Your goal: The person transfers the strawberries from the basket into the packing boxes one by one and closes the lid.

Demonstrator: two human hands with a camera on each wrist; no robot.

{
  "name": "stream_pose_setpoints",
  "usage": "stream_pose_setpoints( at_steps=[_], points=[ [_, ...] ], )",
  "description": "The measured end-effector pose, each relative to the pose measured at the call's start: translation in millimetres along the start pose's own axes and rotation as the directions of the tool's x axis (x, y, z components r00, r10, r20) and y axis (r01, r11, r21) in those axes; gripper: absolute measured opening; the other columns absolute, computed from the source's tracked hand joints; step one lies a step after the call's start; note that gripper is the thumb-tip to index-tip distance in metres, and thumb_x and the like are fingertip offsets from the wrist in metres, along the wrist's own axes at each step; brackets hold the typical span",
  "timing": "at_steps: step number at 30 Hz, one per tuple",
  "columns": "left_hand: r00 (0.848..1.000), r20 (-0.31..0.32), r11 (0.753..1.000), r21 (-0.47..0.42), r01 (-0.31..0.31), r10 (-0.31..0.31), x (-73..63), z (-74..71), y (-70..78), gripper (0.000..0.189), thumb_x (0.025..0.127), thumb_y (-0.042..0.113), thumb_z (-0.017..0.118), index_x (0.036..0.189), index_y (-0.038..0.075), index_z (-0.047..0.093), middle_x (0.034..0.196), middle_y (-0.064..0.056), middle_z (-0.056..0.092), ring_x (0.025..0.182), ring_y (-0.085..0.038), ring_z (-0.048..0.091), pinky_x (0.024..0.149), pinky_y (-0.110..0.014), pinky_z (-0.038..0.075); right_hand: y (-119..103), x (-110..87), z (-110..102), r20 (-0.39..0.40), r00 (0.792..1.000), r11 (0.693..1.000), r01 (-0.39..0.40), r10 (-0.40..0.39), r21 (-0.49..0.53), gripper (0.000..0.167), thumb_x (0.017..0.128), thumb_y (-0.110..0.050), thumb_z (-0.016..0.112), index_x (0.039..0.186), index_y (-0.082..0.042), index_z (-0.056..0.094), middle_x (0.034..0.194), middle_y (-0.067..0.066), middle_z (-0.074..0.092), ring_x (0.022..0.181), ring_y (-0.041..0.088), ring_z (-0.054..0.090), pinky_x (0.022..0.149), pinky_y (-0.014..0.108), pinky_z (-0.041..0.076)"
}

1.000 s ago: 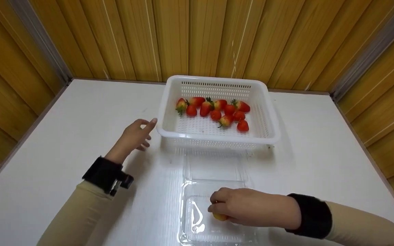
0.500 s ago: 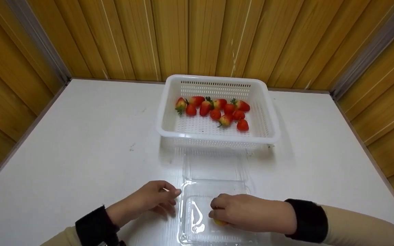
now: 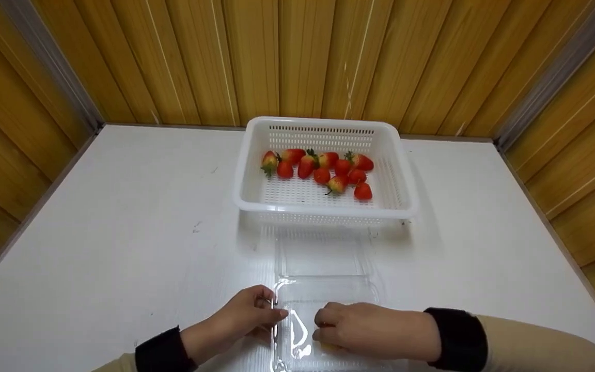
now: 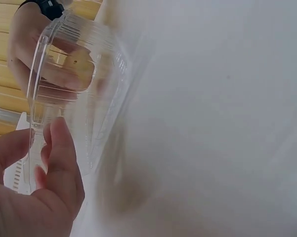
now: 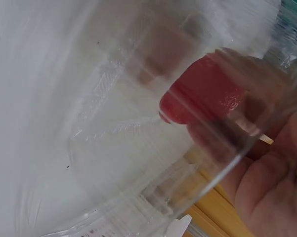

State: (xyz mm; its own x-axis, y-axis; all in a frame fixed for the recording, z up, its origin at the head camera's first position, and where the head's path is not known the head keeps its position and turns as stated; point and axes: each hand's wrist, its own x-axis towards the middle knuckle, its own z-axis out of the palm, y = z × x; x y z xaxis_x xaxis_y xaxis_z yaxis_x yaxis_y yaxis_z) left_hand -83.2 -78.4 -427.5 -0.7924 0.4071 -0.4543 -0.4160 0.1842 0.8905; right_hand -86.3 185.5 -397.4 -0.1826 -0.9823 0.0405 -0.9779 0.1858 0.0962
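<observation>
On the table in front lies a clear plastic clamshell box [image 3: 323,289], its lid [image 3: 323,253] folded back toward the basket. My left hand [image 3: 246,315] pinches the box's left rim, thumb over the inside and fingers outside; the left wrist view shows thumb and fingers [image 4: 62,153] on either side of that rim. Inside the box my right hand [image 3: 364,330] holds a strawberry [image 5: 202,91], red in the right wrist view and yellowish in the left wrist view. From above, the hand hides most of it. Whether the strawberry touches the box floor I cannot tell.
Behind the box stands a white slotted basket [image 3: 323,211] with several strawberries [image 3: 337,183] in it. The white table [image 3: 137,217] is bordered by wood-patterned panels [image 3: 302,62] at the back and sides. Small bits of debris [image 3: 197,226] lie on the table left of the basket.
My left hand has come down from beside the basket to the box's left rim and now pinches it. My right hand stays inside the box with the strawberry, shifting slightly nearer.
</observation>
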Motion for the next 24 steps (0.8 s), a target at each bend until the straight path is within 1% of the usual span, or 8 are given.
stream_pose_setpoints(
  at_steps=[4, 8, 12, 16, 20, 24],
  points=[
    [1.000, 0.021, 0.998, -0.060, -0.002, 0.003, 2.0, 0.0, -0.8, 0.022, 0.092, 0.005, 0.069, 0.102, 0.009, 0.050, 0.073, 0.006, 0.050, 0.067, -0.008, 0.054, 0.060, -0.020, 0.052, -1.7, 0.3, 4.0, -0.007, 1.000, 1.000, 0.006, -0.006, 0.016, 0.021, 0.087, -0.012, 0.075, 0.106, -0.018, 0.070, 0.101, -0.007, 0.060, 0.087, 0.004, 0.055, 0.063, 0.004, 0.042],
    [0.999, 0.033, 0.995, -0.104, 0.004, -0.001, 3.3, -0.9, 0.0, 0.023, 0.092, 0.004, 0.068, 0.097, 0.013, 0.047, 0.072, 0.007, 0.051, 0.066, -0.007, 0.051, 0.060, -0.020, 0.050, -2.6, 0.3, 6.0, 0.003, 1.000, 0.999, 0.000, 0.000, 0.038, 0.022, 0.088, -0.012, 0.074, 0.108, -0.018, 0.070, 0.103, -0.007, 0.060, 0.088, 0.004, 0.054, 0.063, 0.004, 0.041],
    [0.999, 0.035, 0.993, -0.121, 0.013, -0.009, 4.4, -1.4, 0.0, 0.024, 0.093, 0.004, 0.068, 0.095, 0.014, 0.047, 0.072, 0.007, 0.050, 0.064, -0.006, 0.050, 0.060, -0.020, 0.049, -3.2, -0.3, 6.8, 0.030, 0.999, 0.998, -0.018, 0.016, 0.064, 0.022, 0.088, -0.011, 0.073, 0.108, -0.020, 0.069, 0.103, -0.008, 0.059, 0.089, 0.003, 0.054, 0.062, 0.004, 0.040],
    [0.999, 0.033, 0.993, -0.120, 0.023, -0.019, 6.0, -1.6, -0.4, 0.024, 0.093, 0.004, 0.068, 0.097, 0.013, 0.046, 0.071, 0.007, 0.049, 0.063, -0.005, 0.049, 0.059, -0.020, 0.048, -3.1, -1.0, 8.2, 0.047, 0.998, 0.995, -0.035, 0.031, 0.088, 0.021, 0.089, -0.011, 0.073, 0.106, -0.021, 0.067, 0.104, -0.008, 0.059, 0.090, 0.003, 0.054, 0.062, 0.003, 0.039],
    [0.999, 0.027, 0.993, -0.116, 0.035, -0.032, 7.0, -1.5, -0.2, 0.024, 0.091, 0.004, 0.068, 0.096, 0.014, 0.047, 0.071, 0.008, 0.049, 0.063, -0.005, 0.048, 0.059, -0.020, 0.047, -2.0, -1.0, 8.5, 0.030, 0.999, 0.995, -0.040, 0.037, 0.093, 0.021, 0.089, -0.012, 0.075, 0.106, -0.021, 0.068, 0.104, -0.008, 0.060, 0.091, 0.003, 0.056, 0.065, 0.003, 0.042],
    [0.999, 0.026, 0.992, -0.118, 0.045, -0.042, 6.8, -1.6, -0.5, 0.024, 0.090, 0.004, 0.069, 0.095, 0.014, 0.048, 0.070, 0.008, 0.052, 0.064, -0.005, 0.051, 0.060, -0.019, 0.048, -0.7, -0.4, 8.4, 0.015, 0.999, 0.995, -0.036, 0.034, 0.098, 0.021, 0.090, -0.016, 0.077, 0.108, -0.021, 0.070, 0.103, -0.008, 0.062, 0.091, 0.003, 0.057, 0.067, 0.004, 0.044]
  ],
)
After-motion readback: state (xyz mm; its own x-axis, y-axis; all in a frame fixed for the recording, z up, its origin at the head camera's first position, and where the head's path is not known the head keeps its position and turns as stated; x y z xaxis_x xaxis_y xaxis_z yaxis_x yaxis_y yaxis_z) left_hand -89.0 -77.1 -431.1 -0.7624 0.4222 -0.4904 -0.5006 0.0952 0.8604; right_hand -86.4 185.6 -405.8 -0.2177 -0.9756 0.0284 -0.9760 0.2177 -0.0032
